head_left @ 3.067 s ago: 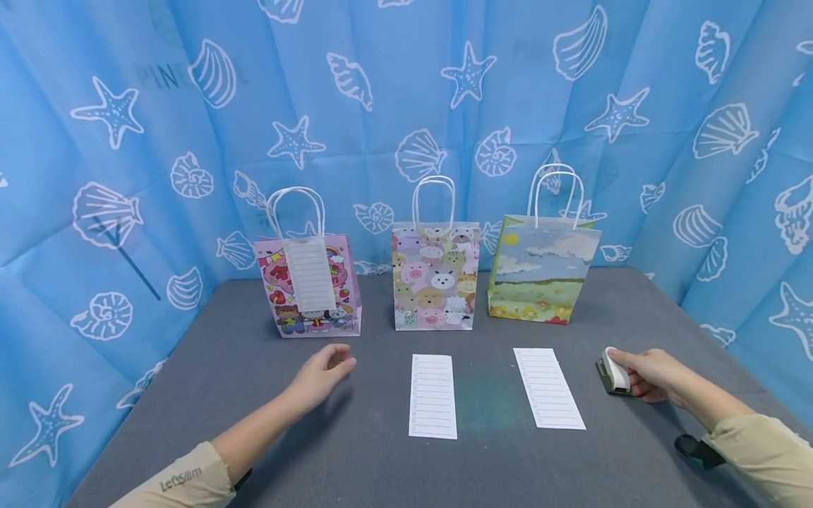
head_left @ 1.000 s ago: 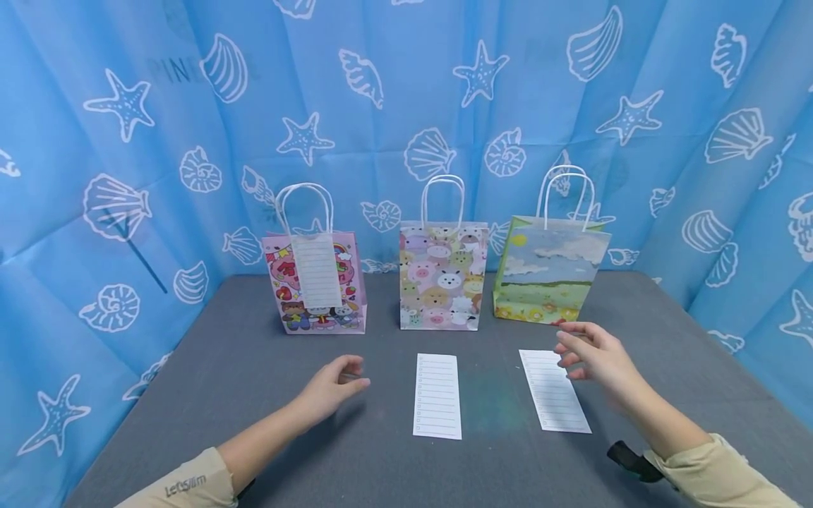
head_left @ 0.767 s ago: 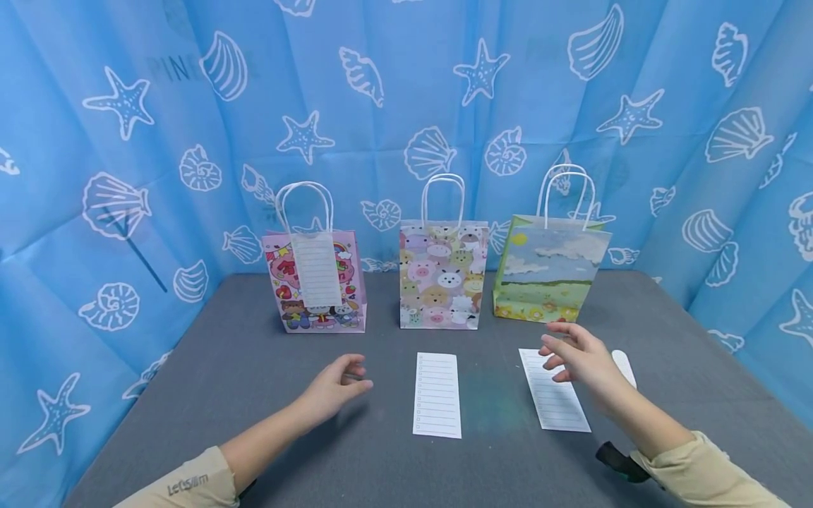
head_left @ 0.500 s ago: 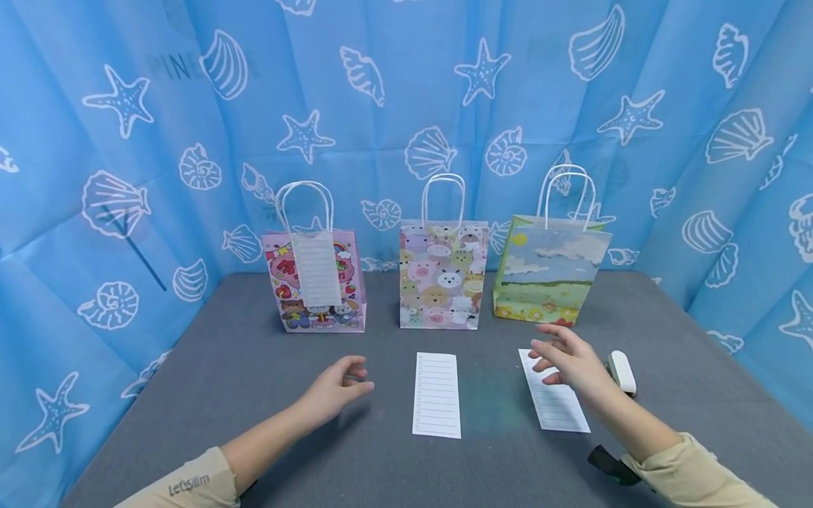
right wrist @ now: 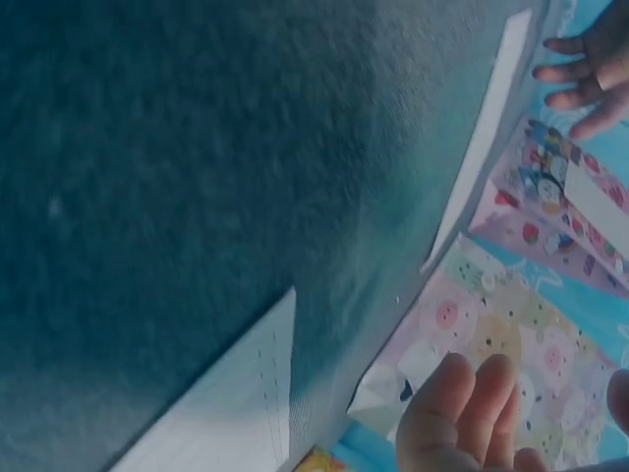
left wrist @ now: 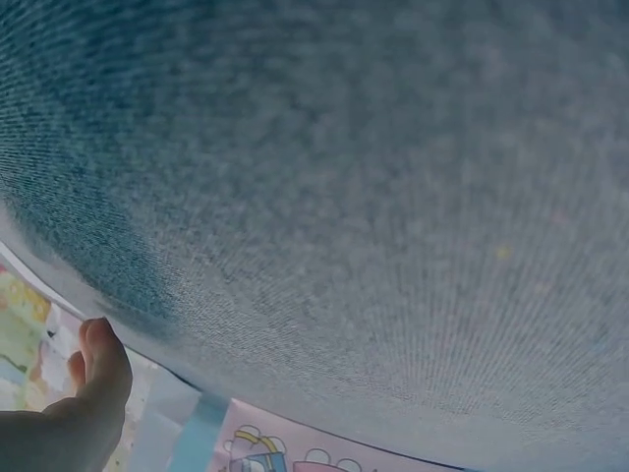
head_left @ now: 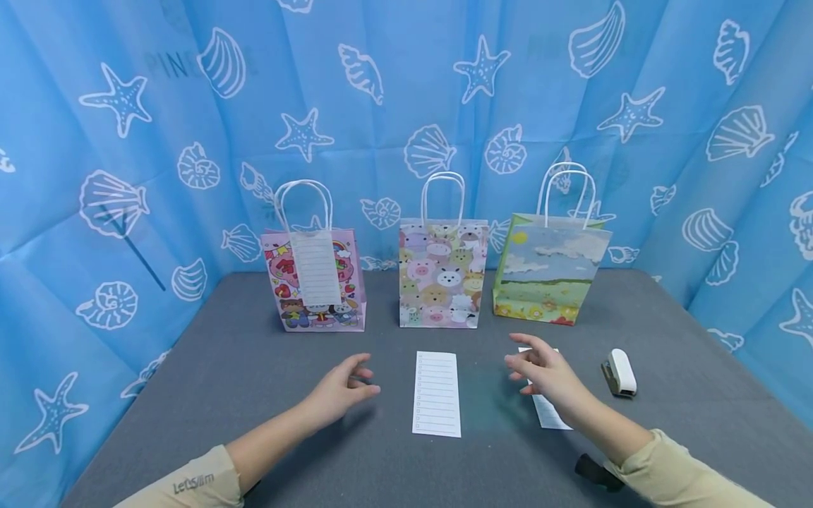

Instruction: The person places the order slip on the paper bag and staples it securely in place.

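Observation:
My left hand [head_left: 339, 389] hovers over the table just left of a lined paper slip [head_left: 436, 395], fingers loosely bent and holding nothing. My right hand [head_left: 547, 374] is above a second lined slip [head_left: 551, 413], hiding much of it; its fingers are relaxed and hold nothing. To the right of that hand a white and dark stapler [head_left: 619, 372] lies on the table. A third lined slip [head_left: 315, 269] hangs against the front of the pink cartoon bag [head_left: 352, 282]. In the right wrist view the right fingers [right wrist: 462, 413] show bare.
Behind the slips stand the animal-face bag [head_left: 440, 279] in the middle and the meadow-print bag [head_left: 546, 271] at the right, both with white handles. A blue shell-print curtain [head_left: 394, 85] closes off the back of the grey table [head_left: 381, 466].
My right hand has let go of the stapler, leaving it on the table at the right, and has moved left over the right slip. My left hand has drifted slightly right.

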Action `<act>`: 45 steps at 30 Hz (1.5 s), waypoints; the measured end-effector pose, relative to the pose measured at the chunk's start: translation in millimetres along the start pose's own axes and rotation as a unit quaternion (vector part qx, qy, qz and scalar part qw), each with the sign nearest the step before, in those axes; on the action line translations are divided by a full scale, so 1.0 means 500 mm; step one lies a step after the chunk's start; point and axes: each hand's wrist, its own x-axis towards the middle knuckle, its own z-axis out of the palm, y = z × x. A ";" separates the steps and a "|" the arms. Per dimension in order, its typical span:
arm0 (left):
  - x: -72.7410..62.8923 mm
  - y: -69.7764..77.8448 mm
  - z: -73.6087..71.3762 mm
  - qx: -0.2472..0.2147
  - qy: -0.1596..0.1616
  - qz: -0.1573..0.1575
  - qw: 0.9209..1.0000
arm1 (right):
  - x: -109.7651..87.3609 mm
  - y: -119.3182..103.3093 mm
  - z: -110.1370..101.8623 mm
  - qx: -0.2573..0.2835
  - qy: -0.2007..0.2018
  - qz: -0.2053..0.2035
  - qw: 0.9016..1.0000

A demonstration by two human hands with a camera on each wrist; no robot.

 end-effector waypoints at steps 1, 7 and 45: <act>0.000 0.001 0.001 -0.001 -0.002 0.002 1.000 | 0.001 0.001 0.002 0.001 -0.005 -0.002 1.000; 0.001 0.005 0.005 -0.003 -0.011 0.015 1.000 | 0.005 0.006 0.022 0.005 -0.002 -0.001 1.000; 0.082 0.026 0.033 0.093 -0.086 0.017 0.992 | 0.081 -0.016 0.116 -0.060 -0.058 0.094 0.992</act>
